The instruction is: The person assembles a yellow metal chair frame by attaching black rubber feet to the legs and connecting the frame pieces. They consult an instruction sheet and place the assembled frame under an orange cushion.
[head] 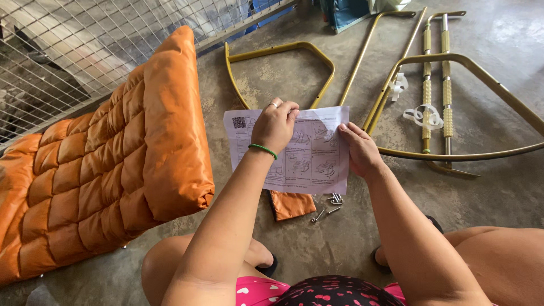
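I hold a white instruction sheet (pixel 306 164) with line drawings in front of me, over the concrete floor. My left hand (pixel 275 126), with a ring and a green bead bracelet, grips the sheet's top edge from above. The sheet's right edge is pinched in my right hand (pixel 358 150). Below the paper lie a few loose bolts (pixel 330 207) and a small orange fabric piece (pixel 292 204).
A large quilted orange cushion (pixel 113 153) lies at the left against a wire mesh fence (pixel 85 39). Gold metal frame tubes (pixel 453 102) are spread on the floor at the back and right, some with white plastic wrap (pixel 422 116). My bare knees are at the bottom.
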